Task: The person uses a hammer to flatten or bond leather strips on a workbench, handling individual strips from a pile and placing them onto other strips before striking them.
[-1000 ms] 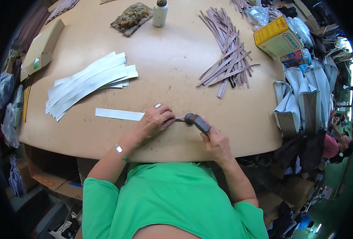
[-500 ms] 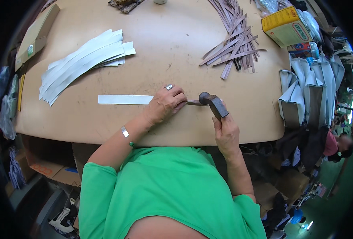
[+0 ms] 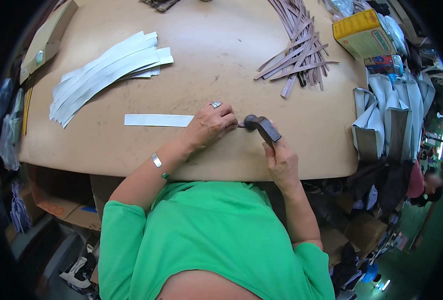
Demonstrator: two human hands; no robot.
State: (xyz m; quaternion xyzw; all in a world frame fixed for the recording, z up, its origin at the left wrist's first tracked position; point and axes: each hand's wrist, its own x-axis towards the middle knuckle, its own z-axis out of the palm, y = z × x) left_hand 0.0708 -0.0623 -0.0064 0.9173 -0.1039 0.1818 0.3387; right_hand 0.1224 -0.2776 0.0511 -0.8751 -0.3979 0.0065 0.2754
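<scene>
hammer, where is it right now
In the head view, the hammer is slightly right of centre, gripped in the right hand, its round end just right of the left hand.

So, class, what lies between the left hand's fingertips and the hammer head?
In the head view, a short bit of narrow brownish strip shows between the left hand and the hammer head; its ends are unclear.

The white strip (its rightward part) disappears under the left hand.
</scene>
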